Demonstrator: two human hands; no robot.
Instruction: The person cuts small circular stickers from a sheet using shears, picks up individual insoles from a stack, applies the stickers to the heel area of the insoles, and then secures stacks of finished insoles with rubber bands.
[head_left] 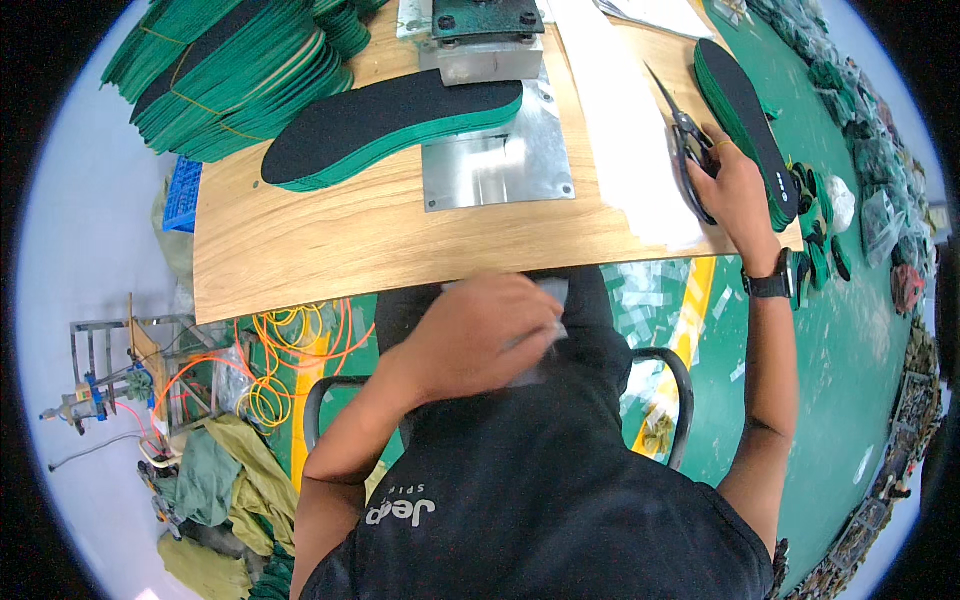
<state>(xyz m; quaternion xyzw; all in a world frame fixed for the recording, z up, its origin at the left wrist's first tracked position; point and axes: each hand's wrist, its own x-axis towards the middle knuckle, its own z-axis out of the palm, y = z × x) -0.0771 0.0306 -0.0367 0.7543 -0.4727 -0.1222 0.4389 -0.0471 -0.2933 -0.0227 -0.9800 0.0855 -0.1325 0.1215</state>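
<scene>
**Scissors gripped at the right, left hand curled over the lap**

And the scissors [684,122] are held by the right hand [738,185], thumb and fingers closed about the handles! They are kept low at the table's right side, by the edge of the white paper [625,150], blades pointed away and slightly left. A dark watch [768,287] is worn on that wrist. Just to the right, a stack of insoles [735,105] is set lengthwise, black on top, green below.

Over to the left hand [490,330]: it is held above the lap, in front of the table edge, back turned up, fingers bent. Pale film [557,291] is seen by the fingertips, but the hand is blurred, and whether the film is gripped cannot be told.

Up on the table [300,250], a second stack [370,125] is laid crosswise, its right end over the metal plate [495,185], close by the metal block [490,62]. At the far left, a tall bundle [235,85] of green and black insoles is bound with yellow cord [205,102]. Below, orange and yellow hoses [262,375] are seen coiled on the floor.
</scene>
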